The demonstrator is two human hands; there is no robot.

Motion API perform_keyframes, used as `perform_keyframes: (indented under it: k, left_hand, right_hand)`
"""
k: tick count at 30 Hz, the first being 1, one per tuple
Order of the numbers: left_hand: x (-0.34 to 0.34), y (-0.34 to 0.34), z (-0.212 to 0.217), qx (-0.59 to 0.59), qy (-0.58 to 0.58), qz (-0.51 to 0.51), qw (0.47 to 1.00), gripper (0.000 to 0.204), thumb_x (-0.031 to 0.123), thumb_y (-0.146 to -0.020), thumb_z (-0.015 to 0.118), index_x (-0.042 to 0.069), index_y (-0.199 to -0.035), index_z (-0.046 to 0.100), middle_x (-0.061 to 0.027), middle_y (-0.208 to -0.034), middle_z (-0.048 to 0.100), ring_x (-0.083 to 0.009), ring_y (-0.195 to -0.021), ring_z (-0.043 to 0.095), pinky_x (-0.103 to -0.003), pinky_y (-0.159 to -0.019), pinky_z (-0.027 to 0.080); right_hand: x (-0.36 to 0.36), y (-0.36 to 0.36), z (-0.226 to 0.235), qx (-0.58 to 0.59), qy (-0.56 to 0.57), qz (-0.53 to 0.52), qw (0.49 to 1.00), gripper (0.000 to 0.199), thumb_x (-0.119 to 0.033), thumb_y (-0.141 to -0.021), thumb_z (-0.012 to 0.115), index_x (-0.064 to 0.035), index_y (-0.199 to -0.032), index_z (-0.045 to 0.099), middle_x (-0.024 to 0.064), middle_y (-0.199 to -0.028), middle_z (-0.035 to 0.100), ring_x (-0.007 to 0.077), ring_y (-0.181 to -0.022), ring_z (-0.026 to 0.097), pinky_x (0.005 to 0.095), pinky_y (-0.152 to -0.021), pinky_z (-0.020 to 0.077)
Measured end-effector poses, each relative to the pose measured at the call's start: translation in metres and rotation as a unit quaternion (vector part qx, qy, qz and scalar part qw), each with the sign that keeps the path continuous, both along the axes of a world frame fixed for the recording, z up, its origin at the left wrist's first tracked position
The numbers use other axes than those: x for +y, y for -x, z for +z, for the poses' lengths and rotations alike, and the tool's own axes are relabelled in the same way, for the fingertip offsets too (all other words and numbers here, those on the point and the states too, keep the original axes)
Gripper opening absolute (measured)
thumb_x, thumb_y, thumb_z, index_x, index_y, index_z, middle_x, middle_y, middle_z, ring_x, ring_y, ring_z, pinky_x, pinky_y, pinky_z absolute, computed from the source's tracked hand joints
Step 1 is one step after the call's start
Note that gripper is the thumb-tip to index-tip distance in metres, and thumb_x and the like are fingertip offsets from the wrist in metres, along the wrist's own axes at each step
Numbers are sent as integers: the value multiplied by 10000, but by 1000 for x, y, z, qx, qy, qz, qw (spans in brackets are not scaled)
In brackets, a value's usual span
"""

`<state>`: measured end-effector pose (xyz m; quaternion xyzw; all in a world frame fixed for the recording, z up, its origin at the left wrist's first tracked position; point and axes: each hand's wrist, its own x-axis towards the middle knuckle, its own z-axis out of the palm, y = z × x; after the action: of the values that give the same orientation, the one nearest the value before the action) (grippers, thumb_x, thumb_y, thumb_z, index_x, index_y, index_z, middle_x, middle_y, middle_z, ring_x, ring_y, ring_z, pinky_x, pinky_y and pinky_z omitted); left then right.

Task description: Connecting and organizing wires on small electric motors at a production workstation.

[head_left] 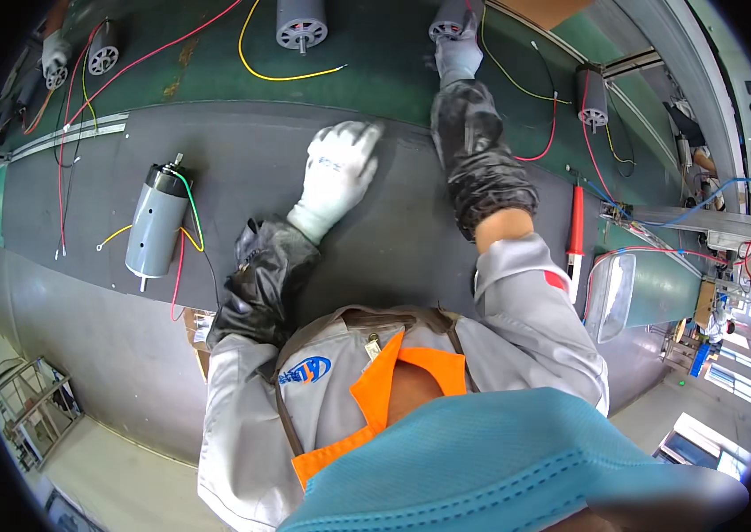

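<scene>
My right hand (459,58), in a white glove, reaches far forward and grips the shaft end of a grey electric motor (446,25); part of the motor is cut off by the picture's top. My left hand (340,164), also gloved, is over the dark mat (375,257) with its fingers curled in. Nothing shows in it, though the fingertips are slightly blurred. To its left lies a grey cylindrical motor (157,226) with a black end cap and green, yellow, red and black leads.
On the green belt (375,80) stand more motors, one at top centre (302,25) and one at right (592,96), with loose wires. Another person's gloved hand (55,51) touches a motor at far left. A red-handled tool (577,222) lies at the mat's right edge.
</scene>
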<state>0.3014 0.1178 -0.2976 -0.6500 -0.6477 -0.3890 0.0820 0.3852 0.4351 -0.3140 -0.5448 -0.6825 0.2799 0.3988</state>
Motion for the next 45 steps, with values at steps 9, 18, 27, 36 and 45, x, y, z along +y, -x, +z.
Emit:
perform_keyframes:
  k: [9,18,27,36,45]
  left_hand:
    - [4,12,-12,-131,-48,-29,990,502,149,-912,683,54,-1391,565,-229,-1285,597,-426,-1164,583,-496,-1013,479]
    - [-65,-19,5,-85,-2,-135,987,646,169,-870,700,-16,-1452,489,-245,-1364,549,-448,-1260,529,-506,-1085,414]
    - [-129,0,51,-386,350,-29,853,824,693,-991,501,-14,-1414,513,-230,-1091,689,-364,-1020,677,-451,-934,536]
    - [-121,7,93,-425,509,-116,740,612,515,-1080,447,2,-1395,557,-42,-1228,642,-176,-1101,582,-341,-1033,449]
    - [-104,9,47,-312,413,7,856,653,595,-1073,457,-15,-990,675,28,-768,534,-86,-730,412,-239,-678,426]
  right_hand:
    - [-149,-62,11,-123,-85,129,980,273,-294,-909,675,-176,-1154,700,187,-922,733,424,-898,707,508,-808,567]
    - [-357,-175,79,-218,-226,301,900,584,-105,-850,632,-223,-1422,599,121,-1152,676,338,-1011,660,485,-873,534]
    - [-271,-147,150,-386,-285,228,847,232,-225,-968,672,-55,-1110,742,226,-914,717,388,-807,682,437,-759,553]
    - [-507,-14,88,38,-126,810,571,200,-225,-827,699,-47,-891,762,180,-754,697,325,-615,677,461,-522,529]
    - [-383,-140,61,0,133,716,685,255,-254,-916,690,-23,-1000,756,149,-776,713,233,-607,695,380,-516,551]
